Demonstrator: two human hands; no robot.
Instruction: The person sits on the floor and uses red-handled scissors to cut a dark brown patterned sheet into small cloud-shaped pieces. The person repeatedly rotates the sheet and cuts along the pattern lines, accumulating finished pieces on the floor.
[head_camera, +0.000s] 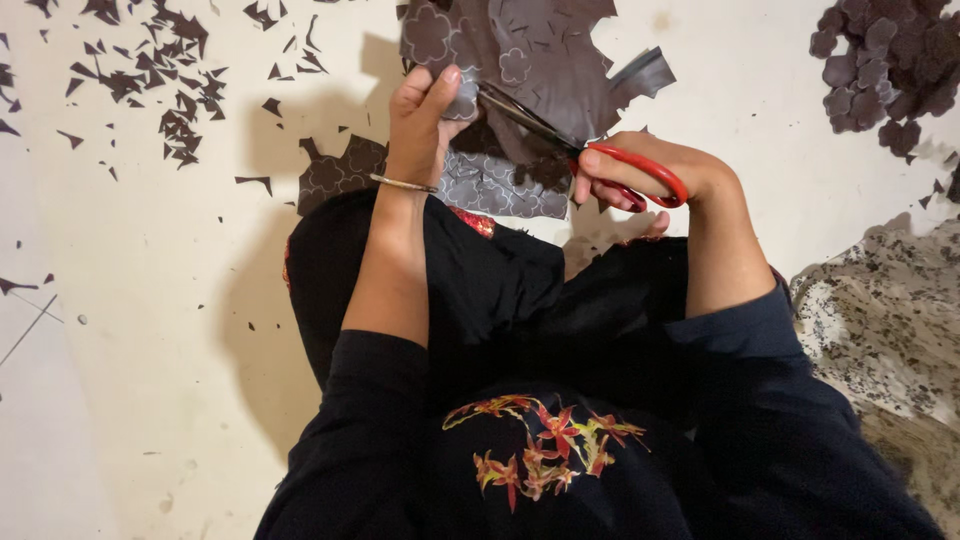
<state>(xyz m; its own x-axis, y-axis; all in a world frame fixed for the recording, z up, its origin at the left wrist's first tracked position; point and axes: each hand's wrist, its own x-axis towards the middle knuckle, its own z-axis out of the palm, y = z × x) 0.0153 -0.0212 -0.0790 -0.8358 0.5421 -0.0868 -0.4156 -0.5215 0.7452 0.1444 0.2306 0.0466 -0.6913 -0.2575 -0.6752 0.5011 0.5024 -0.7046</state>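
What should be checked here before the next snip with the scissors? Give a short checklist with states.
1. Right hand in the red scissors handles: ok.
2. Left hand grip on the dark patterned sheet: ok.
3. Blades open at the sheet: ok.
4. Left thumb out of the blades' path: cannot tell, it lies close.
5. Cut line follows a flower outline: cannot tell.
6. Cut flower pieces piled away from the hands: ok.

I saw a dark brown sheet (540, 50) with a faint sheen, like thin leatherette, stamped with flower outlines. The scissors (590, 150) had glossy red plastic handles and dull grey metal blades. A thin metal bangle (403, 184) glinted on the wrist. The floor (150, 320) looked matt and cream, the sleeves (760, 340) soft dark cloth.
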